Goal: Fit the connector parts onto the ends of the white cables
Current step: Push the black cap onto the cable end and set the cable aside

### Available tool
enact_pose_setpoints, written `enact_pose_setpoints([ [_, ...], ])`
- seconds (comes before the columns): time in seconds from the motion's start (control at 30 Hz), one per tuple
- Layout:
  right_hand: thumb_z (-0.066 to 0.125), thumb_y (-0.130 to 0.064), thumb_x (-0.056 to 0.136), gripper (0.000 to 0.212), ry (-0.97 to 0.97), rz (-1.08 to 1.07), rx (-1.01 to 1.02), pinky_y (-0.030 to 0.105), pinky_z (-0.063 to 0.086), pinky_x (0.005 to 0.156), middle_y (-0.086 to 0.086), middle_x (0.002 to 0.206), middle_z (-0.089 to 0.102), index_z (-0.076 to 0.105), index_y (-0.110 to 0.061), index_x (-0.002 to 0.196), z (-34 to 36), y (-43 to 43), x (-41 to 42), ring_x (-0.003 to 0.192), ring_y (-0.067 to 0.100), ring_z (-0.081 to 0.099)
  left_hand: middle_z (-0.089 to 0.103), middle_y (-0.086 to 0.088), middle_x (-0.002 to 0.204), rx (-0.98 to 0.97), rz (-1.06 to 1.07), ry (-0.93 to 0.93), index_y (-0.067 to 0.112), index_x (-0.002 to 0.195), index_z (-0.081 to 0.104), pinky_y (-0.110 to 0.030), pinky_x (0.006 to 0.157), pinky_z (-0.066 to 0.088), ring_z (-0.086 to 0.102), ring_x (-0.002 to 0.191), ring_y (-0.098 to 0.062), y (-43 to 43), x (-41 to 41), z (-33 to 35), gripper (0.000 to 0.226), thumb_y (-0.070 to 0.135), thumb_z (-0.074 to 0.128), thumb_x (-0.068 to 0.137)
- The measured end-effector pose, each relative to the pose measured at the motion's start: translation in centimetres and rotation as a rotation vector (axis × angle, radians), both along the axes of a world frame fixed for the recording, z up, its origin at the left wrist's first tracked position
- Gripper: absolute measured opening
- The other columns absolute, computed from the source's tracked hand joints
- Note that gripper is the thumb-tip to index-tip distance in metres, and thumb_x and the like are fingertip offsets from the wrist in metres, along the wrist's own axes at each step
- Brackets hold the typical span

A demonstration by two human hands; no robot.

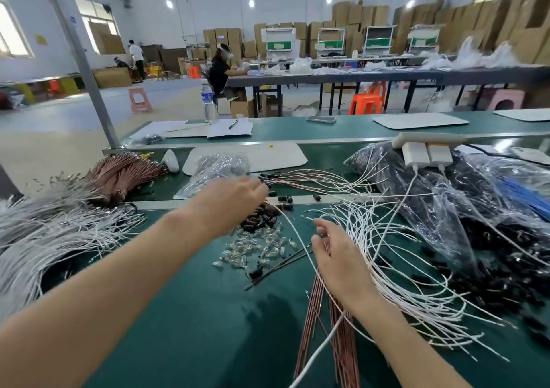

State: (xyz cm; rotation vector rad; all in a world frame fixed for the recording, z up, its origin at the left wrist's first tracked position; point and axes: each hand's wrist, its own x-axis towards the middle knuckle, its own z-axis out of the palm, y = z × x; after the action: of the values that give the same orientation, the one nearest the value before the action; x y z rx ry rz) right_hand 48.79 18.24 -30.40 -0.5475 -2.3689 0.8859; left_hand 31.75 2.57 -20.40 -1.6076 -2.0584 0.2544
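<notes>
My left hand reaches forward over a heap of small dark connector parts, its fingers curled down at the heap; what they hold is hidden. A pile of clear connector parts lies just in front of it. My right hand grips a white cable together with a bunch of copper-coloured cables that run toward me. Loose white cables fan out on the green mat to the right of that hand.
A large bundle of white cables and copper cables lies at the left. Plastic bags of black parts fill the right. A bag and white board lie behind. A bottle stands farther back.
</notes>
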Motion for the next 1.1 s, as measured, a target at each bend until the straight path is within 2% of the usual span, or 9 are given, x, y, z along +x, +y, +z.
enact_pose_setpoints([
  [0.13,0.048,-0.018,0.103,0.036,0.069,0.034,0.146,0.026,0.047,0.097,-0.007,0.122,0.059,0.053,-0.022,0.139,0.3,-1.3,-1.6,0.104,0.007,0.056,0.061,-0.006,0.109,0.21,0.118,-0.038,0.008,0.119,0.06,-0.031,0.082,0.06,0.064,0.097,-0.019,-3.9,-2.2,1.6,0.028,-0.003,0.061,0.093],
  [0.23,0.042,-0.014,0.104,0.039,0.103,-0.023,0.061,0.033,0.05,0.095,-0.009,0.119,0.059,0.05,-0.023,0.141,0.1,-2.0,-2.8,0.103,0.006,0.057,0.06,-0.008,0.107,0.305,0.261,-0.105,0.01,0.113,0.065,-0.039,0.07,0.061,0.064,0.099,-0.026,-5.4,-2.9,0.0,0.018,0.004,0.062,0.096],
  [0.33,0.04,-0.029,0.105,0.039,0.16,0.001,0.032,0.032,0.049,0.098,-0.015,0.121,0.054,0.045,-0.025,0.143,-0.5,-2.9,-3.6,0.106,0.002,0.054,0.057,-0.005,0.111,0.264,0.435,-0.179,0.017,0.113,0.064,-0.041,0.074,0.056,0.058,0.106,-0.025,-5.8,-4.0,-2.0,0.017,0.009,0.056,0.099],
  [0.43,0.041,-0.046,0.103,0.052,-0.034,0.162,0.258,0.024,0.042,0.098,-0.014,0.13,0.046,0.033,-0.026,0.15,-1.8,-3.5,-4.1,0.11,0.003,0.051,0.055,-0.002,0.111,0.187,0.421,-0.179,0.024,0.117,0.063,-0.036,0.077,0.053,0.055,0.109,-0.022,-5.7,-4.9,-3.1,0.021,0.013,0.052,0.101],
  [0.53,0.045,-0.027,0.105,0.038,-0.153,0.119,0.287,0.028,0.046,0.095,-0.006,0.123,0.057,0.047,-0.028,0.143,-2.6,-2.2,-4.6,0.105,0.011,0.055,0.058,-0.001,0.111,0.213,0.406,-0.179,0.022,0.116,0.063,-0.035,0.081,0.052,0.056,0.109,-0.021,-5.5,-5.6,-3.0,0.019,0.017,0.052,0.103],
  [0.67,0.046,-0.023,0.104,0.029,-0.113,0.086,0.241,0.03,0.048,0.094,-0.009,0.111,0.063,0.061,-0.029,0.128,-2.7,-1.4,-5.0,0.101,0.011,0.056,0.066,0.005,0.096,0.887,0.305,-0.635,0.018,0.106,0.064,-0.012,0.075,0.049,0.064,0.083,0.0,-5.8,-5.2,-2.2,0.008,0.018,0.057,0.101],
  [0.8,0.046,-0.025,0.104,0.028,-0.073,0.053,0.185,0.032,0.051,0.093,-0.005,0.114,0.065,0.063,-0.026,0.126,-1.5,-0.3,-7.6,0.101,0.01,0.059,0.071,0.002,0.081,1.651,0.131,-1.546,0.013,0.099,0.061,-0.021,0.068,0.058,0.068,0.069,-0.006,-4.7,-3.9,-5.0,0.008,0.013,0.054,0.103],
  [0.93,0.041,-0.023,0.106,0.036,-0.243,0.076,0.262,0.039,0.048,0.098,0.003,0.131,0.059,0.056,-0.025,0.139,-0.3,1.2,-10.9,0.116,0.022,0.056,0.072,-0.004,0.079,1.92,0.139,-1.995,0.006,0.097,0.061,-0.022,0.067,0.058,0.071,0.072,-0.013,-3.7,-2.5,-9.2,0.011,0.009,0.052,0.103],
  [1.1,0.044,-0.034,0.106,0.034,-0.446,0.116,0.361,0.042,0.047,0.1,0.003,0.134,0.057,0.054,-0.028,0.138,-0.4,1.6,-12.8,0.123,0.026,0.05,0.071,-0.006,0.078,2.01,0.143,-2.092,0.007,0.098,0.058,-0.024,0.067,0.06,0.071,0.067,-0.013,-3.4,-2.5,-11.1,0.009,0.008,0.051,0.103],
])
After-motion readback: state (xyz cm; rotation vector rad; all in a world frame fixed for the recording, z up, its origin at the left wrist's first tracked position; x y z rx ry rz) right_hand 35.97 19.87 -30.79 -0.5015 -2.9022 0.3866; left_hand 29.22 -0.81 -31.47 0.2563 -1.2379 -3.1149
